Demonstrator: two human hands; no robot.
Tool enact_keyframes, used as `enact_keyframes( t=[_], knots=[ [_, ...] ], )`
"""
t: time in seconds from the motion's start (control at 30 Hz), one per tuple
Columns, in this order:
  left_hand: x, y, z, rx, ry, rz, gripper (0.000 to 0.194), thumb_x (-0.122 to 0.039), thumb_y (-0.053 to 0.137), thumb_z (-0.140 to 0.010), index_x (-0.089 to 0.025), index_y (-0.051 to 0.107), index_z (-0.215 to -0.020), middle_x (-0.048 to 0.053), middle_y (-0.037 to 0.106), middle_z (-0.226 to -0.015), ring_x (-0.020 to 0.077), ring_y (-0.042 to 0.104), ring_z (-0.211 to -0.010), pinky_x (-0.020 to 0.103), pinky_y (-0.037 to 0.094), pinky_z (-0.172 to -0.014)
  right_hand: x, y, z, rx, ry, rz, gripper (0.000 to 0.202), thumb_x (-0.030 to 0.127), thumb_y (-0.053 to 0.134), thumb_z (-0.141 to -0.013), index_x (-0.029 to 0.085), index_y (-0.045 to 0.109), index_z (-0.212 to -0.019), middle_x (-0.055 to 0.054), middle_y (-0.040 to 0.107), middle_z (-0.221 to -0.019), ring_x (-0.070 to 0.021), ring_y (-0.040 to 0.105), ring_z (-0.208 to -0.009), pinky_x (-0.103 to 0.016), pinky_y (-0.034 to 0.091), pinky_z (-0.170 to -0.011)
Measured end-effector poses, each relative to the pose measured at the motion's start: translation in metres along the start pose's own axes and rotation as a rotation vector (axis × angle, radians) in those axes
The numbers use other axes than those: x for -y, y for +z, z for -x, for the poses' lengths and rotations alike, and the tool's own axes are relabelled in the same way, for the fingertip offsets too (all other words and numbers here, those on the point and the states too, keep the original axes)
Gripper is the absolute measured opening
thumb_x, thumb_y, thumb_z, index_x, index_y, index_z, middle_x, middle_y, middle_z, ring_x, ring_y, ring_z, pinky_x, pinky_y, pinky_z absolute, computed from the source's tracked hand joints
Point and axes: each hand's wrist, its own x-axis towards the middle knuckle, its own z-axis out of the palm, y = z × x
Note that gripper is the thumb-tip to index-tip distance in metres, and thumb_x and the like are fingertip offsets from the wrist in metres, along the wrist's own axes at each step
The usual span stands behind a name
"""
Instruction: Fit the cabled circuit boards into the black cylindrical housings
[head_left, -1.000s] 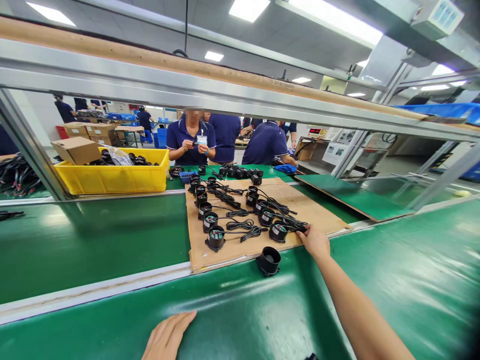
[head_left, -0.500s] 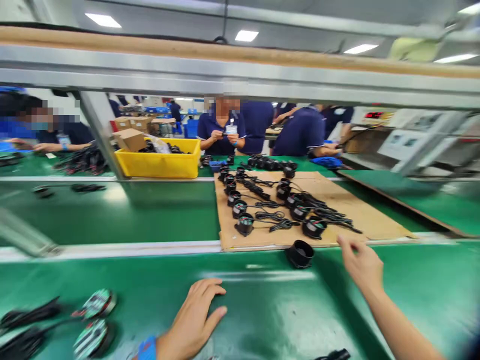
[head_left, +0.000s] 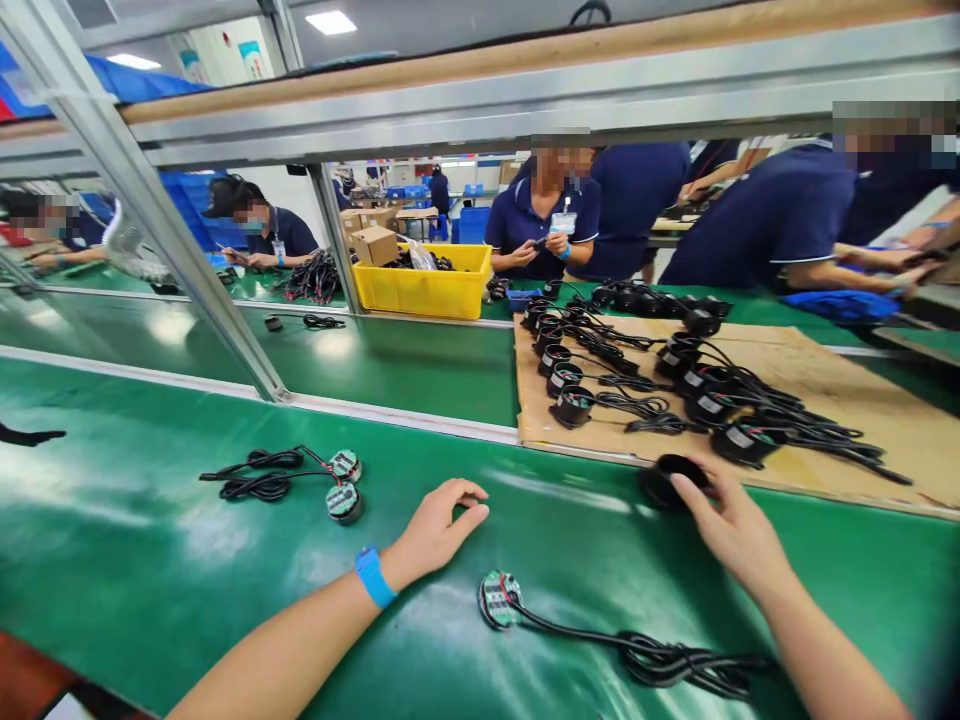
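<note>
My right hand (head_left: 724, 510) has its thumb and fingers around the rim of an empty black round housing (head_left: 666, 482), at the near edge of the cardboard. Over the green bench, my left hand (head_left: 448, 520) is empty, thumb and fingers apart, with a blue band at its wrist. A round green circuit board (head_left: 500, 599) lies in front of it, its black cable (head_left: 675, 660) coiled to the right. Left of my left hand rest two more boards (head_left: 343, 502) with coiled black cables (head_left: 262, 475).
Black housings with boards and cables (head_left: 574, 405) stand in rows on a cardboard sheet (head_left: 810, 470). Behind are a yellow bin (head_left: 424, 285) and several people in dark blue shirts. A metal post (head_left: 187, 240) rises at the left, below an overhead beam.
The view has turned left and shows more of the near bench. My right hand has moved from beside the black housing onto it. My left hand remains empty.
</note>
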Motion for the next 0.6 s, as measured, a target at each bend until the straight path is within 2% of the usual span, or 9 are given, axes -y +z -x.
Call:
enact_keyframes(
  t=[0.1, 0.17, 0.23, 0.3, 0.37, 0.5, 0.53, 0.6],
  knots=[
    [0.006, 0.0, 0.01, -0.002, -0.016, 0.033, 0.036, -0.04, 0.059, -0.098, -0.02, 0.057, -0.128, 0.011, 0.067, -0.125, 0.0235, 0.068, -0.108, 0.042, 0.054, -0.097, 0.04, 0.02, 0.029, 0.174, -0.035, -0.076, 0.062, 0.066, 0.046, -0.091, 0.025, 0.056, -0.137, -0.011, 0.07, -0.127, -0.0279, 0.072, -0.105, -0.041, 0.06, -0.088],
    [0.01, 0.002, 0.013, 0.005, -0.011, 0.031, 0.057, -0.042, 0.067, -0.094, -0.021, 0.045, -0.143, 0.015, 0.057, -0.142, 0.0274, 0.062, -0.123, 0.048, 0.05, -0.106, 0.074, 0.027, 0.052, 0.331, -0.094, -0.159, 0.061, 0.061, 0.05, -0.094, 0.031, 0.047, -0.148, -0.005, 0.064, -0.14, -0.0237, 0.067, -0.119, -0.037, 0.059, -0.095],
    [0.015, 0.004, 0.014, 0.025, 0.002, -0.004, 0.082, -0.043, 0.076, -0.087, -0.022, 0.033, -0.153, 0.017, 0.045, -0.155, 0.031, 0.051, -0.138, 0.053, 0.041, -0.116, 0.109, 0.026, 0.073, 0.451, -0.134, -0.282, 0.059, 0.054, 0.049, -0.099, 0.03, 0.04, -0.152, -0.008, 0.056, -0.149, -0.0239, 0.059, -0.131, -0.042, 0.054, -0.103],
    [0.019, 0.004, 0.013, 0.045, 0.016, -0.052, 0.096, -0.043, 0.082, -0.081, -0.022, 0.026, -0.157, 0.016, 0.037, -0.161, 0.0323, 0.041, -0.146, 0.054, 0.034, -0.122, 0.138, 0.019, 0.094, 0.515, -0.169, -0.338, 0.055, 0.05, 0.05, -0.1, 0.028, 0.042, -0.149, -0.011, 0.058, -0.144, -0.025, 0.06, -0.128, -0.045, 0.053, -0.103],
    [0.022, 0.004, 0.011, 0.044, 0.029, -0.088, 0.097, -0.042, 0.082, -0.082, -0.022, 0.024, -0.157, 0.016, 0.036, -0.161, 0.032, 0.038, -0.148, 0.054, 0.032, -0.123, 0.159, 0.014, 0.115, 0.577, -0.199, -0.304, 0.056, 0.052, 0.06, -0.094, 0.027, 0.048, -0.143, -0.011, 0.065, -0.13, -0.0249, 0.066, -0.111, -0.044, 0.056, -0.095],
    [0.02, 0.0, 0.01, 0.001, 0.067, -0.114, 0.087, -0.038, 0.078, -0.084, -0.022, 0.029, -0.154, 0.015, 0.042, -0.157, 0.0314, 0.042, -0.145, 0.052, 0.035, -0.121, 0.177, 0.02, 0.146, 0.678, -0.218, -0.119, 0.076, 0.058, 0.087, -0.066, 0.025, 0.055, -0.126, -0.008, 0.07, -0.107, -0.0271, 0.069, -0.088, -0.043, 0.059, -0.079],
    [0.017, -0.001, 0.011, -0.038, 0.081, -0.108, 0.082, -0.037, 0.076, -0.085, -0.021, 0.031, -0.152, 0.015, 0.045, -0.153, 0.0312, 0.045, -0.142, 0.051, 0.039, -0.118, 0.178, 0.023, 0.15, 0.685, -0.214, -0.07, 0.073, 0.057, 0.088, -0.064, 0.024, 0.057, -0.121, -0.008, 0.07, -0.104, -0.0285, 0.069, -0.087, -0.044, 0.059, -0.078],
    [0.007, -0.004, 0.018, -0.145, 0.125, -0.075, 0.062, -0.033, 0.069, -0.089, -0.021, 0.041, -0.143, 0.014, 0.055, -0.139, 0.0287, 0.055, -0.128, 0.048, 0.047, -0.107, 0.179, 0.027, 0.151, 0.707, -0.215, -0.012, 0.058, 0.049, 0.086, -0.071, 0.024, 0.06, -0.115, -0.007, 0.07, -0.101, -0.0293, 0.07, -0.087, -0.044, 0.059, -0.076]
  ],
)
